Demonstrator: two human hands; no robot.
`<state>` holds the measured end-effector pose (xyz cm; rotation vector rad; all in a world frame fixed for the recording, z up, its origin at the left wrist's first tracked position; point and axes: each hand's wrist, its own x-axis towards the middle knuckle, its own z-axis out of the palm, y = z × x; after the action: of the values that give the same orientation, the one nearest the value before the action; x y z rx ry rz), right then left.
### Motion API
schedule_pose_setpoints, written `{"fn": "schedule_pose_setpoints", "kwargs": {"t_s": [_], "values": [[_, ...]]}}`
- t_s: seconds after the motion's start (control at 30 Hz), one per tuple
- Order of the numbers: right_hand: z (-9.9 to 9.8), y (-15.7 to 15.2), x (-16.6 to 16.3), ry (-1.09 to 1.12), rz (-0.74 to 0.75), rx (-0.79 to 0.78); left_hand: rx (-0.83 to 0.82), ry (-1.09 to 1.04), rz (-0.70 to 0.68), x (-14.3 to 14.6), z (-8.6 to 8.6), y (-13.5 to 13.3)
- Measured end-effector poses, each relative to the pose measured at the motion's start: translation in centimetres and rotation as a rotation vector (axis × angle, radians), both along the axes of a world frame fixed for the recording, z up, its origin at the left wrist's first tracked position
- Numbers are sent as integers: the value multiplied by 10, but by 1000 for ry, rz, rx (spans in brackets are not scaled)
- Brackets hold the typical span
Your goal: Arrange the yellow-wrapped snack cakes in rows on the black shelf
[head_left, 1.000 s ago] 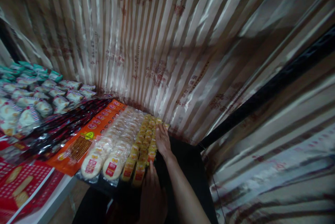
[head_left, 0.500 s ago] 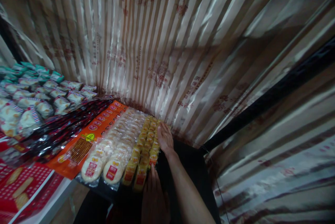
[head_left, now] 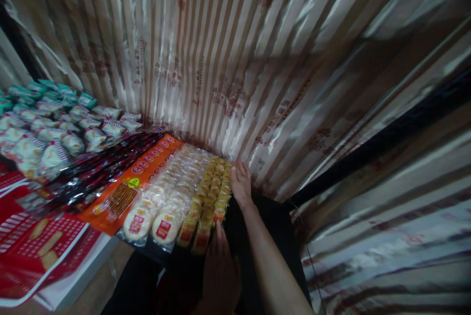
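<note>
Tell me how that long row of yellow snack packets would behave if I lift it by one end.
The yellow packet row looks like many small packets joined in a strip, so it would probably sag and fold. Its glossy wrap may slip. The right hand lies flat along its far edge, the left hand at its near end.

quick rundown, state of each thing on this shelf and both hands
right hand: flat against the far end of the yellow snack packs
left hand: open, fingers at the near end of the same packs
yellow snack packs: sealed, lined up in rows
round rice cracker packs: sealed, in two rows
orange packets: lying flat, overlapped
dark red packets: heaped
white and green snack bags: sealed, stacked in rows
</note>
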<state>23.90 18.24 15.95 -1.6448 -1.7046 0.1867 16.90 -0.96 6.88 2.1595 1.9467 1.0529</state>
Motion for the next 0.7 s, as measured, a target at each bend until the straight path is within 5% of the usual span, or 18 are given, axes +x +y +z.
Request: {"fn": "schedule_pose_setpoints", "kwargs": {"t_s": [0.1,0.3,0.7], "values": [[-5,-37,-3,103,-21,99,14,26,-2,0,-1,0],[-37,-101,-10,282,-51,-71,71,89,-7,-1,-1,0],[-31,-106,-18,177,28,-148,62,122,-13,-4,7,1]]}}
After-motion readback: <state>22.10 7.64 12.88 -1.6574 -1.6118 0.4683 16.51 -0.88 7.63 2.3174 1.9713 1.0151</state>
